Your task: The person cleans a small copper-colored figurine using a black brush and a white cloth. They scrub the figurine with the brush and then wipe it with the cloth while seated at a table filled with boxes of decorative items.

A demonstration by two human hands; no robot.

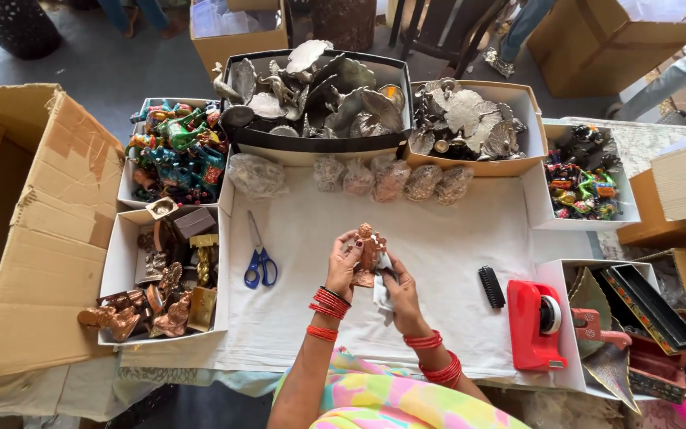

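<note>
Your left hand (344, 266) is closed around a small copper figurine (368, 253), and your right hand (401, 295) pinches a white cloth (381, 292) just under it.

We see a copper-brown figurine (368, 253) between our hands, blue-handled scissors (260, 262) to their left, a red tape dispenser (535, 324) right.

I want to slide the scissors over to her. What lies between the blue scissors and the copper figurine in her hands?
Head view: only bare white cloth lies between the blue-handled scissors and the copper figurine that both hands hold.
</note>
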